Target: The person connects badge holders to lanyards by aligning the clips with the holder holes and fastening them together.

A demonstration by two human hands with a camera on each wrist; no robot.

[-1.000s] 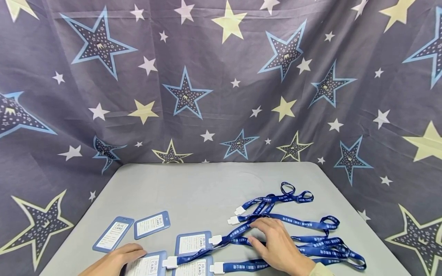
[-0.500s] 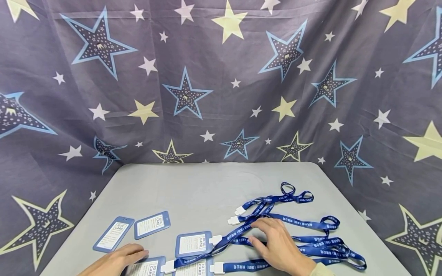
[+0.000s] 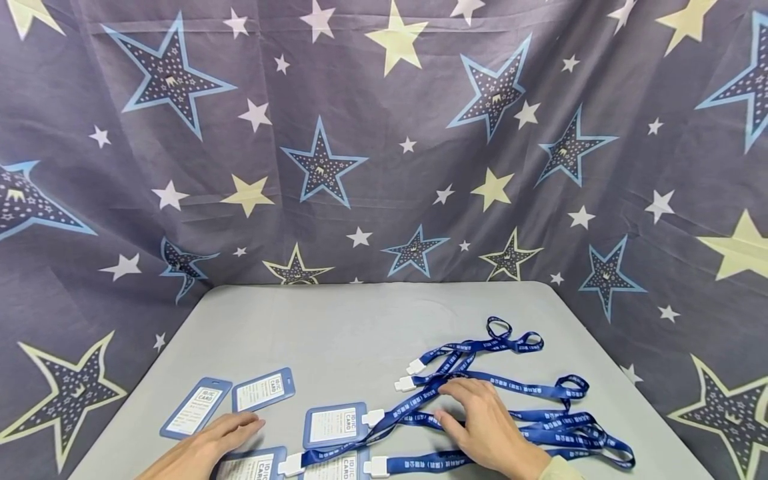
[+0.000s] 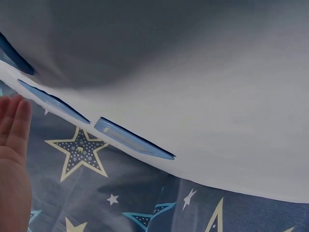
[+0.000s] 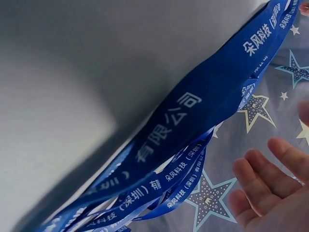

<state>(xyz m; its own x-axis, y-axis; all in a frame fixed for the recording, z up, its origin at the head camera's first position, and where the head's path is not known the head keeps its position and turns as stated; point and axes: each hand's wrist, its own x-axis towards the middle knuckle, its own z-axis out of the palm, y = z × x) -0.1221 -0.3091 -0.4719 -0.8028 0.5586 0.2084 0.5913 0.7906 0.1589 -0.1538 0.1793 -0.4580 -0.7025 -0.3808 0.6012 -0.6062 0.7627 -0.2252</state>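
My left hand (image 3: 210, 443), fingers extended, is over the left edge of the front-left badge holder (image 3: 255, 465), gripping nothing. That blue-framed holder has a white clip and a blue lanyard (image 3: 414, 405) running right. Two more holders, the middle one (image 3: 333, 425) and the front one (image 3: 339, 468), also have lanyards clipped on. My right hand (image 3: 489, 423) is over the lanyards with its fingers loosely bent. In the right wrist view, a wide blue strap (image 5: 193, 106) passes beside the right hand's fingers (image 5: 256, 176), apart from them.
Two badge holders without lanyards, a tilted one (image 3: 195, 408) and another (image 3: 264, 391), lie at the left. Two lanyards with free white clips (image 3: 415, 366) lie behind my right hand. A star-patterned curtain (image 3: 360, 133) surrounds the grey table (image 3: 336, 320).
The front-left badge holder has shifted slightly toward the near table edge. My left hand has moved off it a little, up and to the right. The right hand has stayed in place.
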